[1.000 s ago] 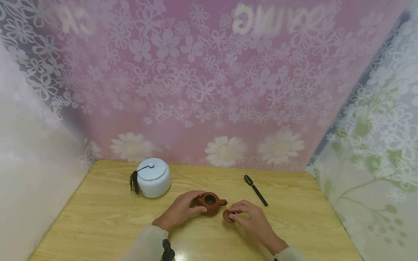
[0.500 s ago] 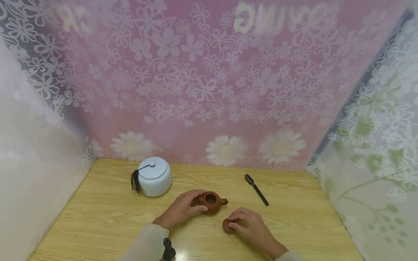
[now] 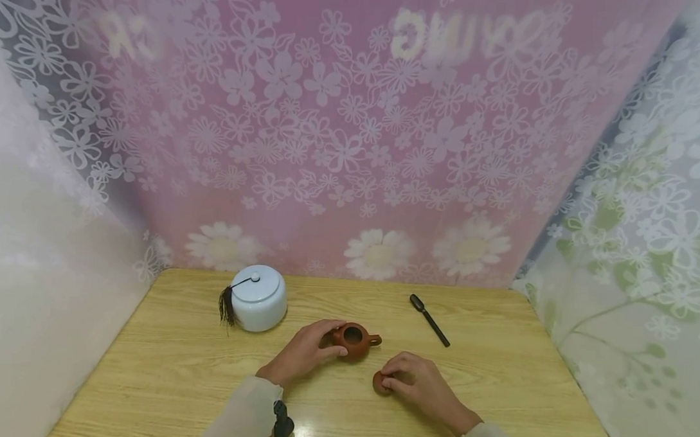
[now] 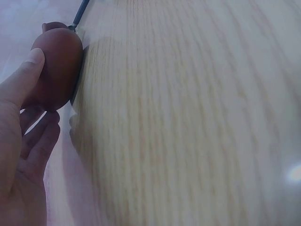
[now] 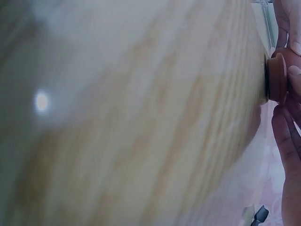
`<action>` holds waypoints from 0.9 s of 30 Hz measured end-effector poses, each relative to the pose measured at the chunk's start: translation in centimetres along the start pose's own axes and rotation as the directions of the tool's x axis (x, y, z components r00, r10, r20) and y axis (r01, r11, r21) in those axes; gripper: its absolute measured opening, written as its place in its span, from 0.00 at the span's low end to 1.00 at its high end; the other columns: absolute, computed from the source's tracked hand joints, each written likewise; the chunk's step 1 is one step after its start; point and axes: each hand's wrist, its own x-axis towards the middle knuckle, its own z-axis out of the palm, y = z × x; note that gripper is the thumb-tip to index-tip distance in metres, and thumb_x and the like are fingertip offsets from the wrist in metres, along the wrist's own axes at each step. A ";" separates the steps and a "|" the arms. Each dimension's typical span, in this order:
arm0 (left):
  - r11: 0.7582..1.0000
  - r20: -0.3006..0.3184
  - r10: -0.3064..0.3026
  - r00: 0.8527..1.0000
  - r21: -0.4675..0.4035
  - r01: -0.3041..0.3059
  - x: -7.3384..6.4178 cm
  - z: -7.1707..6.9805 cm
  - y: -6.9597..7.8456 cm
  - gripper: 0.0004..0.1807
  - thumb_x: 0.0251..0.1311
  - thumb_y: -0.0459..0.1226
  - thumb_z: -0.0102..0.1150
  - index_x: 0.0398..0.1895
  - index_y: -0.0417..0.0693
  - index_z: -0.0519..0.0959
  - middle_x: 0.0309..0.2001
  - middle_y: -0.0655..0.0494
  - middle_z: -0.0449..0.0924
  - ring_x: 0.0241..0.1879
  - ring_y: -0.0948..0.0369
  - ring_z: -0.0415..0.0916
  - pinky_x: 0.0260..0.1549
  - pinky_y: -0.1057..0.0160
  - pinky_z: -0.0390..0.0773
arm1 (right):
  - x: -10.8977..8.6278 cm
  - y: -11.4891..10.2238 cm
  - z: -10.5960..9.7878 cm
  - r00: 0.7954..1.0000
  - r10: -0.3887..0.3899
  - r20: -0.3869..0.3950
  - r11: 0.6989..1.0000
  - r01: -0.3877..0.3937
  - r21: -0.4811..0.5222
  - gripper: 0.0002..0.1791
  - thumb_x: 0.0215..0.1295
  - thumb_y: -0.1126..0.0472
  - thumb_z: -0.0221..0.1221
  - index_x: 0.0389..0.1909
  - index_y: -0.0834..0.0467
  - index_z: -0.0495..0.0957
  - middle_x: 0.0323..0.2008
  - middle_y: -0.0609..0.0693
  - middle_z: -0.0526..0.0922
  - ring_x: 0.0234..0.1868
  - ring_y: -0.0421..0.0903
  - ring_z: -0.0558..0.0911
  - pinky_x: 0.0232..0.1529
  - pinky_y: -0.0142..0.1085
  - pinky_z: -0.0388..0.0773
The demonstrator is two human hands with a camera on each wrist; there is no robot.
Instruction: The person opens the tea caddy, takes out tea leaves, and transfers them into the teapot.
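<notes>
A small reddish-brown teapot [image 3: 361, 351] stands uncovered on the table, its dark round opening facing up and its handle pointing right. My left hand [image 3: 303, 353] grips its left side, thumb in front and fingers behind; the left wrist view shows the thumb pressed on the teapot body [image 4: 63, 66]. To the right and nearer to me, my right hand [image 3: 422, 383] pinches the matching teapot lid [image 3: 380, 384] between thumb and fingers. In the right wrist view the lid [image 5: 277, 79] sits right at the table surface, flange upward from its narrower rim.
At the back left of the wooden table [image 3: 177, 367] stands a pale blue lidded jar [image 3: 260, 305] with a black tassel [image 3: 226, 305]. A slim black scoop [image 3: 430, 321] lies at the back right. A flowered pink curtain [image 3: 341, 147] rises behind the table.
My right hand has moved the lid toward me, away from the teapot, and lowered it to the table. My left hand keeps its grip on the teapot in the same place.
</notes>
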 end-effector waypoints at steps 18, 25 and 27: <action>1.000 0.018 -0.010 1.000 0.012 0.010 0.0 -0.3 -0.1 0.40 0.73 0.58 0.66 0.83 0.54 0.70 0.78 0.55 0.74 0.75 0.52 0.75 0.71 0.44 0.79 | 1.8 -0.8 -0.6 0.997 0.032 -0.076 0.999 -0.034 -0.021 0.07 0.74 0.55 0.71 0.47 0.52 0.91 0.47 0.39 0.90 0.46 0.35 0.87 0.47 0.39 0.91; 0.999 0.013 -0.043 0.999 -0.021 0.044 -0.3 -1.7 0.6 0.42 0.74 0.60 0.65 0.85 0.56 0.67 0.81 0.56 0.69 0.76 0.48 0.74 0.72 0.40 0.78 | 4.5 -1.5 -1.7 0.994 0.002 -0.113 1.000 -0.005 -0.027 0.10 0.70 0.61 0.74 0.50 0.54 0.91 0.47 0.46 0.91 0.46 0.41 0.89 0.48 0.45 0.92; 0.999 0.008 -0.048 0.999 -0.024 0.048 -0.2 -2.3 0.8 0.41 0.74 0.60 0.65 0.85 0.57 0.67 0.81 0.56 0.69 0.76 0.47 0.74 0.72 0.38 0.77 | 5.3 -1.7 -2.0 0.993 -0.005 -0.117 1.000 0.002 -0.025 0.12 0.69 0.61 0.74 0.51 0.53 0.91 0.48 0.48 0.91 0.47 0.44 0.90 0.49 0.47 0.92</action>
